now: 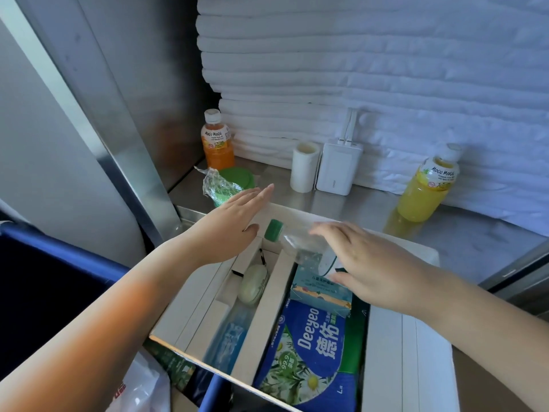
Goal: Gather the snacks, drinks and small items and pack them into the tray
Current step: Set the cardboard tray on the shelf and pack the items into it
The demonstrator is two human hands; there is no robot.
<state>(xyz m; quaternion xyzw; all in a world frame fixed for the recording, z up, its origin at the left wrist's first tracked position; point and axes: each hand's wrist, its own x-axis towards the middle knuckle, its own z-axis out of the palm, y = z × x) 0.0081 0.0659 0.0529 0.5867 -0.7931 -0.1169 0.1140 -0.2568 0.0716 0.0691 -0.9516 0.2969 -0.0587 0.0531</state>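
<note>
I was laying the clear green-capped plastic bottle [292, 237] into the white divided tray [398, 337], right hand [361, 264] clasping it, left hand [234, 220] open and empty; releasing looked next.

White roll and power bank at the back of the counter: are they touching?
Touching, or very nearly. In the head view the white roll stands right against the left side of the power bank, with no visible strip of counter between them.

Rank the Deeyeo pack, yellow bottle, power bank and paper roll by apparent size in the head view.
1. Deeyeo pack, though it lies nearest the camera.
2. Yellow bottle.
3. Power bank.
4. Paper roll.
</note>
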